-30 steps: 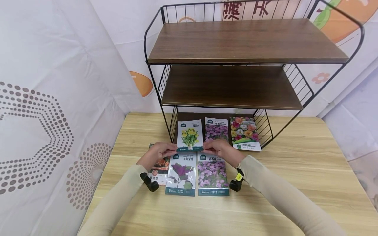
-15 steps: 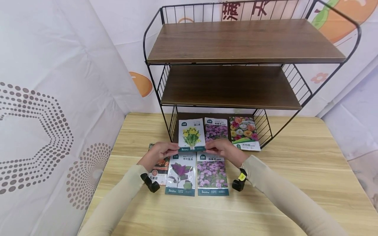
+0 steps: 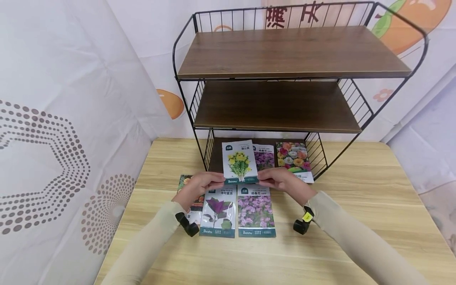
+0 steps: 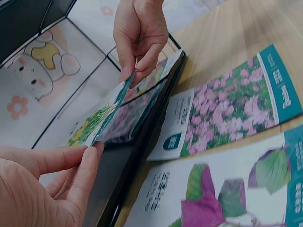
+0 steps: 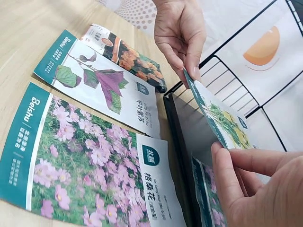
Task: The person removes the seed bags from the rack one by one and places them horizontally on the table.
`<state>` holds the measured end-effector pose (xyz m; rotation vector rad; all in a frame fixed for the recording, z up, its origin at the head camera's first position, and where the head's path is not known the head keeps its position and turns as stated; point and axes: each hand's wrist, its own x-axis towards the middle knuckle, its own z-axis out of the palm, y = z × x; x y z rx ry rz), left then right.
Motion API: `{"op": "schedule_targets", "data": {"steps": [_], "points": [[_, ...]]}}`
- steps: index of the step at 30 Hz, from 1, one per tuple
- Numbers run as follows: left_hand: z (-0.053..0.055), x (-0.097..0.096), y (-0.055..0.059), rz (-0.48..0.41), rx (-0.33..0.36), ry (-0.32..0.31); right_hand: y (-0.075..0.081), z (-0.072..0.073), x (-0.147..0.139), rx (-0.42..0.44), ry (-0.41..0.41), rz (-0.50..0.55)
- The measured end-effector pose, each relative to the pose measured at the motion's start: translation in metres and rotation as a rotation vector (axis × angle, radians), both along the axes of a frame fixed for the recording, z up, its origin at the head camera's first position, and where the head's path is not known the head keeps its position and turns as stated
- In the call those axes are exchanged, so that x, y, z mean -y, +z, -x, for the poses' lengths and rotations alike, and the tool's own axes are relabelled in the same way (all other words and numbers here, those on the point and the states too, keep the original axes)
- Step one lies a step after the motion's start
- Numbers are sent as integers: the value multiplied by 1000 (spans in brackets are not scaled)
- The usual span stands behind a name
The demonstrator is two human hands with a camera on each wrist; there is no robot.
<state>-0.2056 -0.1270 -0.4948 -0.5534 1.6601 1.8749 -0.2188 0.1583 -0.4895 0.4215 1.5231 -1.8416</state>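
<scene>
A white seed packet printed with yellow flowers is held up in front of the bottom shelf. My left hand pinches its lower left corner between thumb and fingers. At the lower right corner, my right hand pinches it the same way. In the right wrist view the packet tilts over the shelf's front edge, above the dark board. Behind it, partly covered, a pink-flower packet lies on the bottom shelf. Further right lies a packet with multicoloured blooms, its lower part hidden by my right hand.
On the wooden table before the rack lie a purple-leaf packet, another pink-flower packet and an orange-flower packet partly under my left arm. Above stand the rack's middle shelf and top shelf, with black wire sides.
Both hands have moved to the right with the yellow-flower packet, which has risen slightly and now overlaps more of the pink-flower packet behind. The head view has shifted a little.
</scene>
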Motion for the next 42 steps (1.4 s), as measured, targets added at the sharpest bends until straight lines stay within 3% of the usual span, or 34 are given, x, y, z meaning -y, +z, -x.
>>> {"op": "schedule_targets", "data": {"steps": [10, 16, 27, 34, 42], "points": [[-7, -29, 8, -7, -37, -6, 10, -13, -34, -6, -11, 41], [-8, -47, 1, -10, -69, -37, 11, -20, -51, -53, 26, 27], [-23, -76, -2, -8, -81, -76, 8, -39, -85, -47, -7, 76], [-26, -97, -4, -23, -51, -82, 5, -50, -105, -24, -27, 85], [-29, -115, -7, -33, -69, -113, 2, -59, -125, -27, 0, 110]]}}
